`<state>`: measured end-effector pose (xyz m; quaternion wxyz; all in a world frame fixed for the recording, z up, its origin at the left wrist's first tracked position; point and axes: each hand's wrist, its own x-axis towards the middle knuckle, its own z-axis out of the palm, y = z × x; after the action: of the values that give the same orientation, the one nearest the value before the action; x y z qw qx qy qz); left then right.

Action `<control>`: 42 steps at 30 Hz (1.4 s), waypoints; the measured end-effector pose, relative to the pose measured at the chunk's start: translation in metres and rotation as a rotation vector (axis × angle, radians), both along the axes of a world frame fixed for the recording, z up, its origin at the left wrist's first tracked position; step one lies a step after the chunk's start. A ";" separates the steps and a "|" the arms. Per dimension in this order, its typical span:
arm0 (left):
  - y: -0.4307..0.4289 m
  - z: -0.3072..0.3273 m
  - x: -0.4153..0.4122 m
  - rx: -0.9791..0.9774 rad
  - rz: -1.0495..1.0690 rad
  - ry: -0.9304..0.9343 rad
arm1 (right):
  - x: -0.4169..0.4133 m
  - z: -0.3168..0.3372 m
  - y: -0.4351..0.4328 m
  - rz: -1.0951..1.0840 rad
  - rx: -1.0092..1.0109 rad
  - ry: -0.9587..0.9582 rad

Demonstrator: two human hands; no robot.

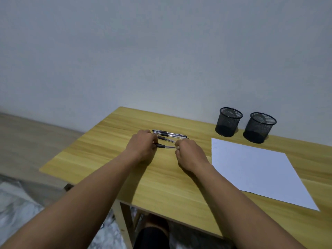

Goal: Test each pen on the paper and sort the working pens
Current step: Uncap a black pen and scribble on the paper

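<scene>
- Grey wall (161, 51) is seen behind a wood counter (158, 187), on which all the task's things are laid.
- Three pens are set side by side near the counter's middle, roughly parallel: a far pen (169, 134), a middle pen (166, 139) and a near pen (165, 146).
- The near pen is held at both ends. The fingers (155, 141) of the left hand (142, 147) are curled round the black-grip end at 9 o'clock. The fingers (177, 145) of the right hand (188, 155) are pinched on the clear end at 3 o'clock.
- Whether this pen is lifted clear of the counter, or capped, cannot be told.
- Paper (251, 169) lies at 3 o'clock of the pens, well apart, and no marks can be read on it.
- A left cup (228, 122) and a right cup (259, 127) stand at 1 o'clock, by the wall; no pen is seen in either.
- The task is judged to be at its start, with the first pen being taken up.
- If a cap is to be drawn off, it is best pulled straight along the barrel, so that the middle pen just beside it is not knocked.
- The pen should then be passed into one hand in a writing hold and carried toward 3 o'clock, while the sheet is steadied by the other hand.
- A short stroke is enough, and one cup should be fixed on for working pens.
</scene>
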<state>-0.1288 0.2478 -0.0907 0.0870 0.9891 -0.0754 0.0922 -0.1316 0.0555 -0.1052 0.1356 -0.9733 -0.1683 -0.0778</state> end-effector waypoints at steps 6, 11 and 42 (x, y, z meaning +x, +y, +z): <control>0.000 0.005 0.001 -0.247 -0.067 0.035 | -0.006 0.010 -0.011 -0.013 0.050 -0.045; -0.008 0.026 -0.002 -0.603 -0.047 -0.007 | -0.013 0.043 -0.035 -0.101 0.644 0.226; -0.153 0.067 0.041 -0.764 -0.388 0.054 | 0.005 0.064 -0.124 -0.276 1.696 0.203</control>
<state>-0.0882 0.0948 -0.0237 0.4645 0.8555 -0.2181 0.0696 -0.1269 -0.0688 -0.0415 0.8198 -0.5573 0.0790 -0.1057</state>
